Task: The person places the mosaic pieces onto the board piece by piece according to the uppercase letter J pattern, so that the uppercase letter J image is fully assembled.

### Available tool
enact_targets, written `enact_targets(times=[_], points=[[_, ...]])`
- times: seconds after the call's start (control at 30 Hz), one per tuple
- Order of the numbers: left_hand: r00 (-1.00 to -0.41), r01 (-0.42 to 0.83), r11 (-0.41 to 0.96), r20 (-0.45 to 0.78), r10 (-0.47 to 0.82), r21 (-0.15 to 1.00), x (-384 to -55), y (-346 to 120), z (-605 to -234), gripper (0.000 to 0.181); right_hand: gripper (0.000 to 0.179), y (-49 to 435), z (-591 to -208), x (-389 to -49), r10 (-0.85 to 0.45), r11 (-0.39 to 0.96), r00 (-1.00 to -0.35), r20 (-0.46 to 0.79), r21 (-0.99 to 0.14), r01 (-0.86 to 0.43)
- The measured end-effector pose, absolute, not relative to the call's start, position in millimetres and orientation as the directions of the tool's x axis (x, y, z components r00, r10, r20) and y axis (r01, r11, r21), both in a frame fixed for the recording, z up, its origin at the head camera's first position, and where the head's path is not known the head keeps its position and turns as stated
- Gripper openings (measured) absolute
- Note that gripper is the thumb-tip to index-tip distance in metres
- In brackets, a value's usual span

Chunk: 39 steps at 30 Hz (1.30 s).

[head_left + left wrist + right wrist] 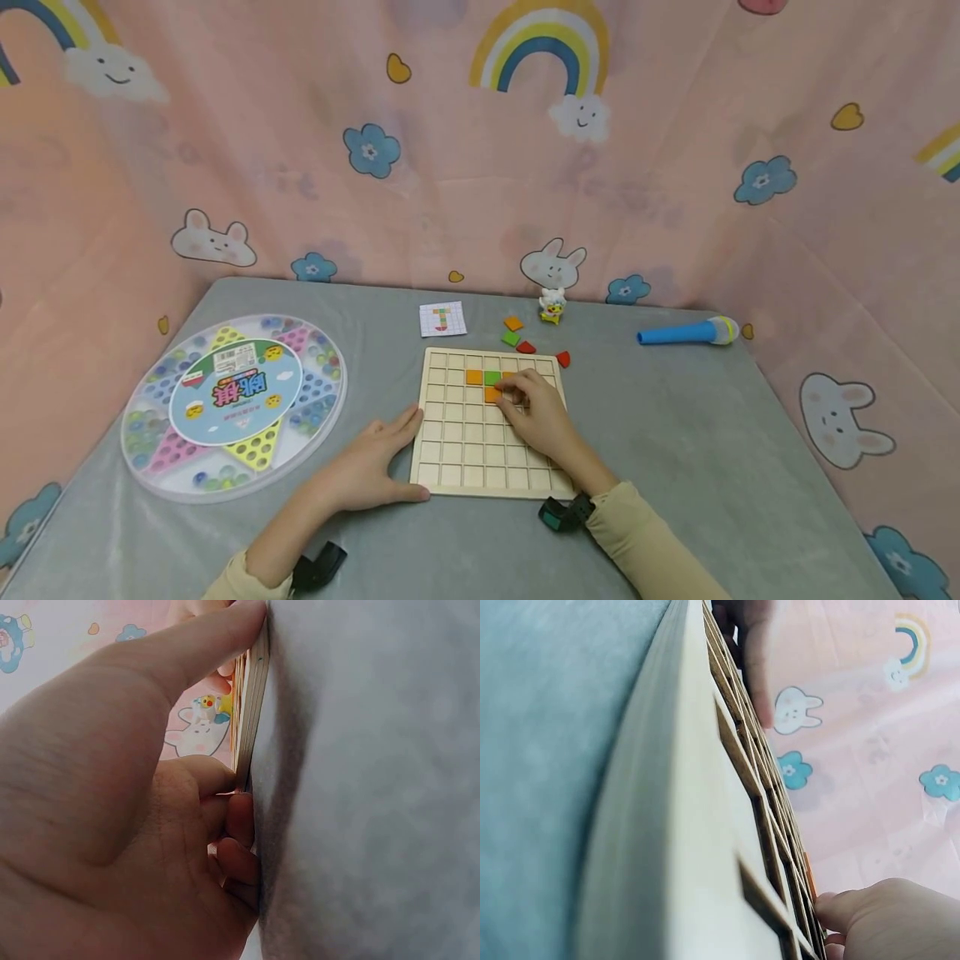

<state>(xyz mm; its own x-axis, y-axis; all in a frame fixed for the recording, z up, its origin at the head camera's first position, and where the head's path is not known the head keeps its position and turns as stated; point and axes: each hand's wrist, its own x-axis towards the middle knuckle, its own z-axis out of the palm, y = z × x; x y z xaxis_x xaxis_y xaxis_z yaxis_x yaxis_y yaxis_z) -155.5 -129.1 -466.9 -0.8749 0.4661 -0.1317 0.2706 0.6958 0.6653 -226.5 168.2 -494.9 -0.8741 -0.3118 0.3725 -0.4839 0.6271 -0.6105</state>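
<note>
A wooden grid board lies in the middle of the table. Two orange tiles, one of them this orange tile, and a green tile sit in its upper squares. My right hand bends over the board, thumb and forefinger pinching at the lower orange tile; its fingers partly hide the squares to the right. My left hand rests at the board's left side, fingers along the edge and thumb by the front corner. The left wrist view shows that thumb against the board's side.
Behind the board lie a pattern card, a loose orange tile, a green tile and red pieces. A small figurine stands at the back. A round marble game lies left, a blue toy microphone right.
</note>
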Motion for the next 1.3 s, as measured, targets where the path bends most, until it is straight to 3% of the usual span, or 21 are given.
enact_targets(times=[0.4, 0.57, 0.7, 0.97, 1.3], points=[[-0.87, 0.278, 0.697, -0.135, 0.475, 0.661, -155.7, -128.8, -467.3, 0.112, 0.016, 169.4, -490.3, -227.6, -0.31, 0.611, -0.893, 0.326, -0.652, -0.45], [-0.871, 0.275, 0.7, -0.138, 0.472, 0.659, -155.6, -128.3, -469.1, 0.113, 0.018, 174.2, -473.1, -232.9, -0.383, 0.603, -0.894, 0.232, -0.671, -0.432], [-0.874, 0.279, 0.706, -0.132, 0.467, 0.652, -155.9, -128.3, -469.4, 0.113, 0.021, 177.4, -455.0, -245.0, -0.407, 0.597, -0.884, 0.229, -0.666, -0.447], [-0.871, 0.288, 0.703, -0.126, 0.474, 0.651, -156.3, -128.9, -468.3, 0.112, 0.028, 187.4, -439.8, -284.3, -0.303, 0.652, -0.929, 0.215, -0.664, -0.366], [-0.871, 0.295, 0.692, -0.112, 0.478, 0.658, -156.1, -128.9, -468.5, 0.113, 0.029, 192.3, -450.4, -314.2, -0.213, 0.727, -0.968, 0.134, -0.64, -0.248]])
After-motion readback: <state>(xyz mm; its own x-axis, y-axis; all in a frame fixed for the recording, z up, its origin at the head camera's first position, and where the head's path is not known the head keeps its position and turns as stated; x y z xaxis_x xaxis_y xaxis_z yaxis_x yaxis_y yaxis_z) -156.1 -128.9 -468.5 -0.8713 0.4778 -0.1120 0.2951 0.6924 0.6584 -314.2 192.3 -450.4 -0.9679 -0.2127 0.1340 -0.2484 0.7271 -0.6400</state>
